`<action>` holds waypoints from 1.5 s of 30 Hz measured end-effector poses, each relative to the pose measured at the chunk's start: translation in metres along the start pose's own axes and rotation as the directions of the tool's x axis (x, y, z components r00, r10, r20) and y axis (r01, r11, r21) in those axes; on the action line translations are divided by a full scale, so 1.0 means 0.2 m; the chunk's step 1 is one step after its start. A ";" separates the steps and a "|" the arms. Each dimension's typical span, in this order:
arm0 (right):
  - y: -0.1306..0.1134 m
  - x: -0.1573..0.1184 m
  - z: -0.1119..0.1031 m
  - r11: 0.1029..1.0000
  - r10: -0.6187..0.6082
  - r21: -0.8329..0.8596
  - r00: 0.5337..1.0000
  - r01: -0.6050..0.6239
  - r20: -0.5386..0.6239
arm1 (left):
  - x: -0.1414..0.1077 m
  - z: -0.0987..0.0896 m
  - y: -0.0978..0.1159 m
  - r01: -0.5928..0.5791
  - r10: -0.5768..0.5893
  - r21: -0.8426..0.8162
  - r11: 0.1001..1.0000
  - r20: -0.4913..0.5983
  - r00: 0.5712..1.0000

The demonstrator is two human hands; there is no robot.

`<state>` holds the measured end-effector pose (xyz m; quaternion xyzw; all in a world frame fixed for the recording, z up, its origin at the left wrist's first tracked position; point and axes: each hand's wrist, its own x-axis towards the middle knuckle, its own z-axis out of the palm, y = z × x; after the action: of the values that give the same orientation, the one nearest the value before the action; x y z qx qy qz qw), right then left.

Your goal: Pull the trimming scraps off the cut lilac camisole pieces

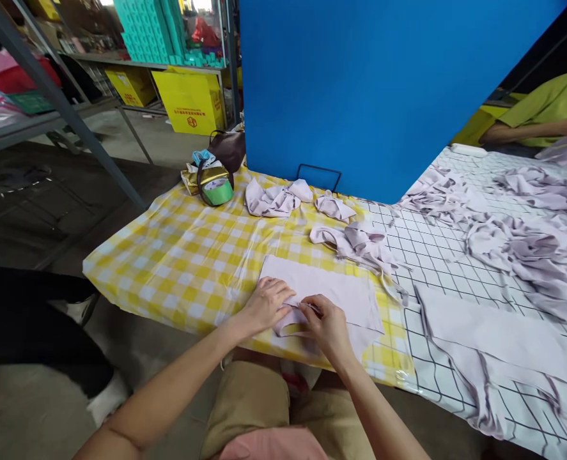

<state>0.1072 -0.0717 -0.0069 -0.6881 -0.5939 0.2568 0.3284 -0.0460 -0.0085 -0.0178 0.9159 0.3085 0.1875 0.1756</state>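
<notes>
A pale lilac cloth piece [341, 297] lies spread out in front of me, with a curved cut-out part folded at its near edge. My left hand [267, 303] rests on its left side, fingers stretched out and pressing the fabric down. Close by on the right, my right hand [327, 322] is closed in a pinch at the cloth's near fold. A small dark thing shows between its fingers, too small to name. The two hands' fingertips nearly meet over the fold.
Crumpled lilac pieces [276, 198] lie beyond my hands, more [527, 249] on the right. A green tape roll [218, 191] sits at the table's far left. A blue board [360, 89] stands across the back. At far right a co-worker's arm [532, 133] holds cloth.
</notes>
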 end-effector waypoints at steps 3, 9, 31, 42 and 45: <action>0.02 0.01 0.01 0.993 -0.031 -0.116 0.999 0.034 0.033 | 0.01 0.01 -0.04 -0.132 0.124 0.140 0.981 0.069 0.990; 0.03 0.03 0.02 0.952 -0.068 -0.294 0.996 0.082 0.055 | 0.06 0.03 -0.07 -0.110 0.103 0.108 0.988 0.064 0.993; -0.02 0.08 0.03 0.750 -0.067 -0.635 0.976 0.187 0.208 | 0.13 0.01 -0.11 -0.041 0.038 0.012 0.999 0.197 0.980; -0.05 0.11 0.08 0.938 -0.023 -0.342 0.994 0.059 0.109 | 0.12 0.01 -0.09 -0.019 0.011 0.042 0.999 0.175 0.984; -0.06 0.01 0.05 0.995 0.097 -0.039 0.995 -0.096 0.014 | 0.10 0.00 -0.09 0.000 0.008 -0.058 0.998 0.137 0.991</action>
<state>0.0921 -0.0663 -0.0039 -0.7199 -0.5675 0.2666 0.2978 -0.0406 0.0172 -0.0214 0.9217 0.2882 0.1336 0.2225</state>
